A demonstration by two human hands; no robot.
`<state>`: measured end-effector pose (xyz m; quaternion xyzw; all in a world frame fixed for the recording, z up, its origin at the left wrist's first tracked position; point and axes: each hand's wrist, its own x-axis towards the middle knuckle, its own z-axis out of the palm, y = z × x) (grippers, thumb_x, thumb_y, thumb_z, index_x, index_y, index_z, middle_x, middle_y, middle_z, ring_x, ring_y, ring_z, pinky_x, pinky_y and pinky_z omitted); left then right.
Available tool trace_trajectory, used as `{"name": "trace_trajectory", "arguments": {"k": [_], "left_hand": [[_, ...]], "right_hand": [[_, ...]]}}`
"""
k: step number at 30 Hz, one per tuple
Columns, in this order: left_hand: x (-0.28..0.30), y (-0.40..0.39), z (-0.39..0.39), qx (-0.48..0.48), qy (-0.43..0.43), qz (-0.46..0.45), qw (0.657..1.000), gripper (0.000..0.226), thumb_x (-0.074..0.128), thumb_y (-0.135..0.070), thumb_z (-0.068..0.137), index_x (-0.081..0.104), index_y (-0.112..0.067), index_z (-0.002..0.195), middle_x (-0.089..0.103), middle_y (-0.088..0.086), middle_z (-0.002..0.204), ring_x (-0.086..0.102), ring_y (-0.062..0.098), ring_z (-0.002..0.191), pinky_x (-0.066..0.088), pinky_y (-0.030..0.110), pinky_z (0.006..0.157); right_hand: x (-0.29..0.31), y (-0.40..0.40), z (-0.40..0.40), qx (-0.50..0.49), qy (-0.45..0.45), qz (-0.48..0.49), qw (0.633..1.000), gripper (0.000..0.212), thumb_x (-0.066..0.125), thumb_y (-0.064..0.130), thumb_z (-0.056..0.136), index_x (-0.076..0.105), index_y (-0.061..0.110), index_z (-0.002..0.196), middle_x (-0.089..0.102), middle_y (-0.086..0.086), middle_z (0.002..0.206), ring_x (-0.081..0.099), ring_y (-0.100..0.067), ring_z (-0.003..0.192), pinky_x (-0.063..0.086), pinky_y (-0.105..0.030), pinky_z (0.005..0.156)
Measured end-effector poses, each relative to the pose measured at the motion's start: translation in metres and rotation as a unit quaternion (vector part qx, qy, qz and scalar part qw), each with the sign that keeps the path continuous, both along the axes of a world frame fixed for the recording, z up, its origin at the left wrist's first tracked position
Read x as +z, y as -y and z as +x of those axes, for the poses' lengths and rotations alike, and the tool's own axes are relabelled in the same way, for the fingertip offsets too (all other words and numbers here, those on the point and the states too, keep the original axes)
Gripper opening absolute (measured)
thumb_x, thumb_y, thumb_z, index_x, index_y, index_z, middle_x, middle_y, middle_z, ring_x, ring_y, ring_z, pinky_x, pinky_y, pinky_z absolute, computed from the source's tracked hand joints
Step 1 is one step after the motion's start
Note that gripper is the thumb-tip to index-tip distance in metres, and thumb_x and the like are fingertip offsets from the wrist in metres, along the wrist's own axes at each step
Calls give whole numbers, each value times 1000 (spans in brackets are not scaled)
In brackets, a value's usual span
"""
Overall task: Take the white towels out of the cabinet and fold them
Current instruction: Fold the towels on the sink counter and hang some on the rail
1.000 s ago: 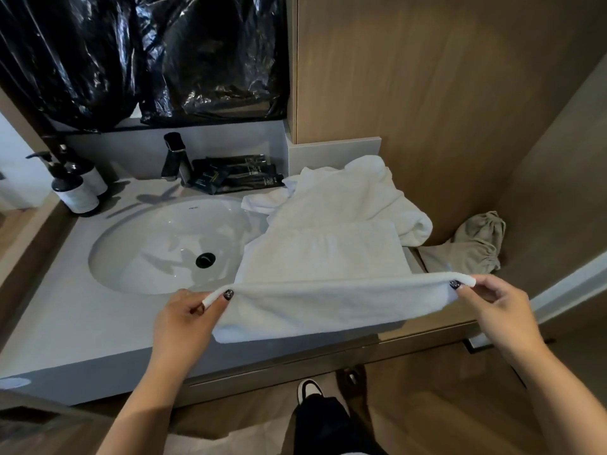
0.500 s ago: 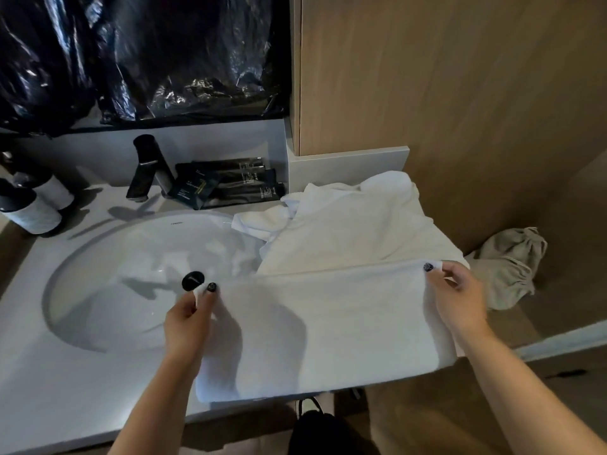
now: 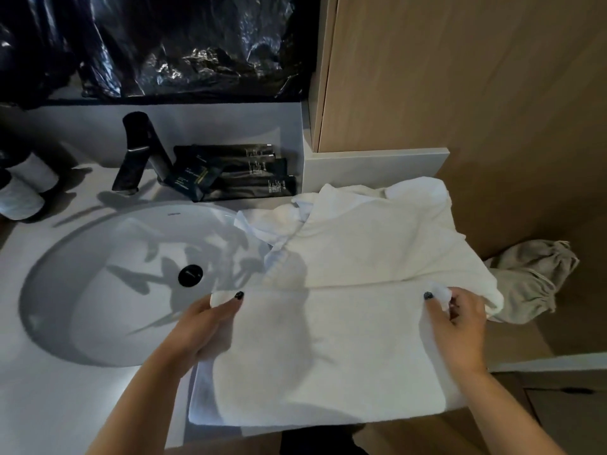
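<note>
A white towel [image 3: 328,356] lies folded and flat on the worktop [image 3: 65,405], its near edge hanging slightly past the worktop's front. The left hand [image 3: 200,326] pinches the towel's far left corner, thumb on top and fingers curled under the cloth. The right hand [image 3: 456,323] grips the far right corner, where the cloth is bunched between thumb and fingers. The towel spans the space between the two hands, its far edge running straight from one to the other.

Just beyond both hands, touching the towel's far edge, sits a loose pile [image 3: 371,238] of more white towels, crumpled and partly overlapping. To the left of the left hand is the sink [image 3: 98,290], with a dark drain [image 3: 190,275] just beyond the left thumb. Farther beyond the left hand stand a black tap [image 3: 141,152] and, next to it, a stack of dark sachets [image 3: 239,172] against the back wall. Far off to the left of the left hand are two bottles [image 3: 23,188], cut by the frame edge. To the right of the right hand, near it, lies a crumpled beige cloth [image 3: 532,284] against the wooden panel [image 3: 460,77]. Black plastic [image 3: 164,44] covers the wall above the tap.
</note>
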<state>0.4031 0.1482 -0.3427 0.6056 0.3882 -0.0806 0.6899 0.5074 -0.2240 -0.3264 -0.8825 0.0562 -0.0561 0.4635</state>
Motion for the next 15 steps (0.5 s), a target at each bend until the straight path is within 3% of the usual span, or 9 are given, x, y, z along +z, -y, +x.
{"name": "trace_trajectory", "arguments": {"k": [2,6,8,10,13,15], "left_hand": [[4,-5,-1,-9,-1,-15,1000,37,83,-39,76,66,-7,88,47,9,66,43,19,56,32,26,51],[9,-2,-15,24,49,-20,998,51,87,-51,62,75,-12,92,67,19,83,57,30,73,43,39,63],[12,2,-25,48,63,-17,997,49,88,-54,58,77,-15,86,71,18,82,64,28,68,50,39,60],[18,4,-36,71,69,-2,995,43,87,-54,59,77,-15,75,68,16,72,63,25,58,52,36,54],[34,6,-55,76,99,19,992,44,85,-52,63,76,-11,76,70,19,74,66,29,62,55,40,59],[50,9,-70,62,135,35,988,44,83,-50,62,77,-9,77,73,18,76,69,30,65,57,36,58]], "right_hand": [[4,4,-2,2,-43,24,999,13,68,21,90,57,14,87,55,-5,91,52,-25,83,43,-32,71],[24,17,-6,25,-125,107,986,18,70,29,88,66,27,71,62,5,65,60,-22,67,45,-31,64],[30,23,-10,36,-170,137,975,21,71,36,88,72,16,81,71,-11,79,66,-38,76,50,-38,70],[33,27,-18,23,-203,173,963,42,73,42,85,68,0,92,69,-25,93,64,-49,89,50,-41,77],[38,30,-36,1,-209,234,950,25,76,35,81,78,12,89,76,-13,96,72,-33,89,55,-43,86],[42,31,-51,-14,-203,266,942,13,76,31,80,80,21,89,77,-5,97,74,-22,85,54,-38,78]]}}
